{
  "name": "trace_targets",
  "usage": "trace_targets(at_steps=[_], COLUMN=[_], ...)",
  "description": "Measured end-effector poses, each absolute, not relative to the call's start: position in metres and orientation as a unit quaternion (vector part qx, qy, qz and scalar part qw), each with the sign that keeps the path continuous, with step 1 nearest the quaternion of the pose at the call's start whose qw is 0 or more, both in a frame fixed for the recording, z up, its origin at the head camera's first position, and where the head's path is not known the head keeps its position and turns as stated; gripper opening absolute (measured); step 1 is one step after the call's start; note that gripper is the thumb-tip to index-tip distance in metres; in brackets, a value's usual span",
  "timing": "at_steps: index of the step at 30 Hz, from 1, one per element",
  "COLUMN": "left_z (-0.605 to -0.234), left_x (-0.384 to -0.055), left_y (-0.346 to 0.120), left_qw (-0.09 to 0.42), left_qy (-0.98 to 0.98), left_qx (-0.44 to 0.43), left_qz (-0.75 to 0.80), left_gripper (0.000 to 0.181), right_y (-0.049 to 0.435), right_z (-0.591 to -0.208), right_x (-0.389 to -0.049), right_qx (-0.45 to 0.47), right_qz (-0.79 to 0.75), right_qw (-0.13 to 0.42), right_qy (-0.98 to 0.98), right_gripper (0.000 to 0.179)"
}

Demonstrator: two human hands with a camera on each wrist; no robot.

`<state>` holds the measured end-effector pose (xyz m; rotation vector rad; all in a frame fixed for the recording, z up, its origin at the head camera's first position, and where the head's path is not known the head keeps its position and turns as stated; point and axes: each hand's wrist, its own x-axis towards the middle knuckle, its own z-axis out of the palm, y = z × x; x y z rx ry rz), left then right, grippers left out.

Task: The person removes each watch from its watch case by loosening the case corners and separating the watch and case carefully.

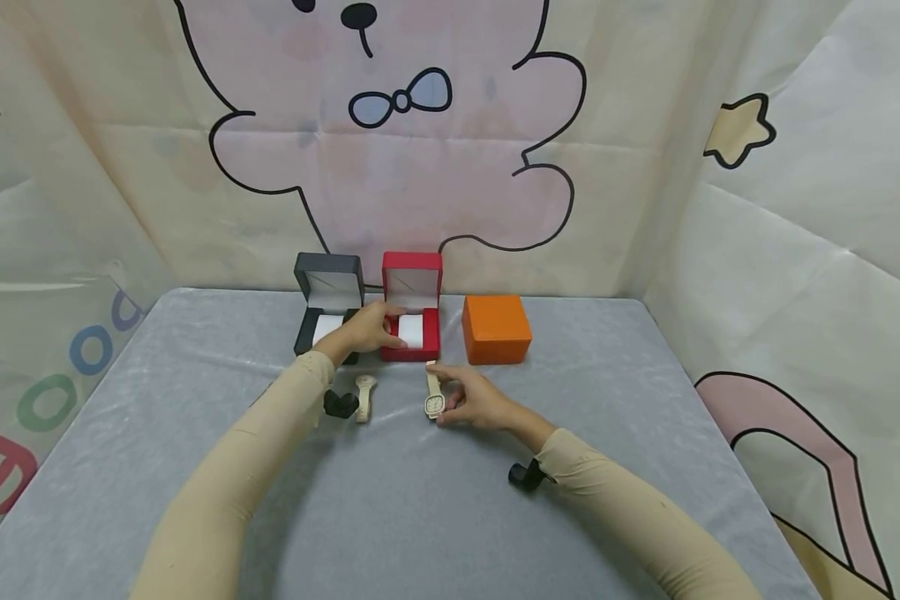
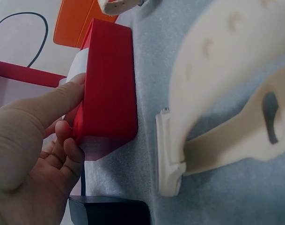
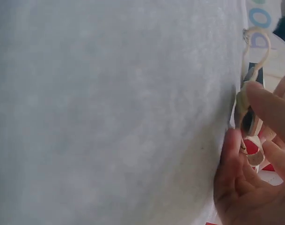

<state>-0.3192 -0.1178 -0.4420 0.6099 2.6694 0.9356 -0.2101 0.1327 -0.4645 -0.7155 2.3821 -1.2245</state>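
My left hand [image 1: 367, 327] reaches into the open red watch box [image 1: 412, 354] from its left side. Thumb and forefinger pinch the white cushion [image 1: 412, 332] inside, while the smaller fingers curl by the box's side wall in the left wrist view. In front of this box, my right hand [image 1: 476, 400] holds a cream wristwatch [image 1: 434, 406] between thumb and fingers, its square dial facing up. A second cream wristwatch [image 1: 363, 400] lies on its side on the table, near the left wrist; its looped strap looms large in the left wrist view.
An open dark grey watch box [image 1: 330, 267] with a white cushion stands left of the red one, partly hidden by my left hand. To the right sits a closed orange box [image 1: 497, 333]. A printed curtain [image 1: 450, 183] hangs behind the grey cloth-covered table [image 1: 607, 400].
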Motion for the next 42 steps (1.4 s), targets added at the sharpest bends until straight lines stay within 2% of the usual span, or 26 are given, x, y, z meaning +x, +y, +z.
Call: trace_targets(at_steps=[9,23,42], left_z=[-0.439,-0.441,-0.438], left_x=[-0.319,-0.319,-0.319], left_y=[-0.117,-0.117,-0.116], left_qw=[0.116,0.126,0.141], left_qy=[0.917,0.918,0.918], left_qx=[0.216,0.202,0.198], left_qz=[0.313,0.317,0.313], left_gripper=[0.067,0.071,0.071], right_y=[0.132,0.136,0.137], right_z=[-0.463,-0.468,-0.464], right_x=[-0.210,-0.211,-0.218], right_qx=[-0.258,-0.265,-0.239], right_qz=[-0.405,-0.395,-0.382], right_qw=[0.175,0.154,0.200], right_qy=[0.859,0.866,0.870], right_gripper=[0.068,0.078,0.078])
